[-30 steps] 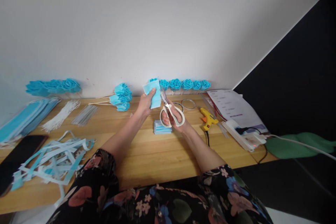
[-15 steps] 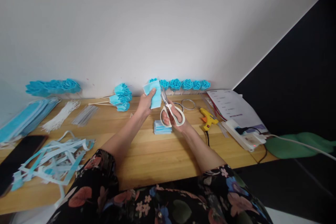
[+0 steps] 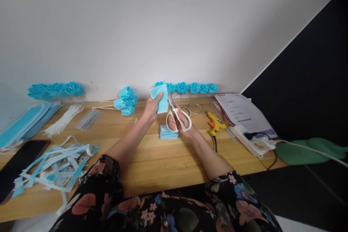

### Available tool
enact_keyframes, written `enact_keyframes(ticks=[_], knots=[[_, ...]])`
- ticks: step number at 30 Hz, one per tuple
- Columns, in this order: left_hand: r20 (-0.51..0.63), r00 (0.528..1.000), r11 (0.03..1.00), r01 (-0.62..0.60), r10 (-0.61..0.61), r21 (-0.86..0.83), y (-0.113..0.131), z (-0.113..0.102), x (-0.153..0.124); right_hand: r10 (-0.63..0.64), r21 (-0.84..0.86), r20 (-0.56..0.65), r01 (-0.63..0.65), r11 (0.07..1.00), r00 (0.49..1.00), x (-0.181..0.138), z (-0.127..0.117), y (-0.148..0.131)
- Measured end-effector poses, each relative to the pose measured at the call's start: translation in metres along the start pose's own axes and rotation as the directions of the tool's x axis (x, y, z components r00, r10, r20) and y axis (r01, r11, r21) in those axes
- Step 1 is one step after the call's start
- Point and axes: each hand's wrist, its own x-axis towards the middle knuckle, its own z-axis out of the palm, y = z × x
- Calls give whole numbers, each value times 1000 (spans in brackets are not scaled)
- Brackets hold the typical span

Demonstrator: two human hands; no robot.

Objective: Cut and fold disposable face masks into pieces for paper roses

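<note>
Pinched between thumb and fingers of my left hand (image 3: pixel 152 107) is a light blue folded piece of face-mask fabric (image 3: pixel 162 100), held up above the table. My right hand (image 3: pixel 181 121) grips scissors (image 3: pixel 175 114) with cream handles, its fingers through the loops. The blades point up and away, right beside the fabric's right edge; whether they are cutting into it I cannot tell. Below, between my hands, a small stack of cut blue pieces (image 3: pixel 168 132) lies on the table, partly behind the scissors.
Blue fabric flowers (image 3: pixel 194 87) line the wall, with more at left (image 3: pixel 73 89) and centre (image 3: pixel 126 100). Left lie whole masks (image 3: pixel 29 119), white cords (image 3: pixel 63 120), grey strips (image 3: pixel 88 119), offcuts (image 3: pixel 57 166) and a phone (image 3: pixel 24 163). Right are a yellow glue gun (image 3: pixel 216 123) and a power strip (image 3: pixel 252 140).
The blue fabric and my left hand have shifted slightly to the right, closer to the scissor blades. My right hand has hardly moved.
</note>
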Motion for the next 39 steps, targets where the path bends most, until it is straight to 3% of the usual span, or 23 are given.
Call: enact_keyframes(ticks=[39], knots=[[39,994,992,103,-106,70,-15,13,-22,-130,65,-118,139,988,984,1,-3,5]])
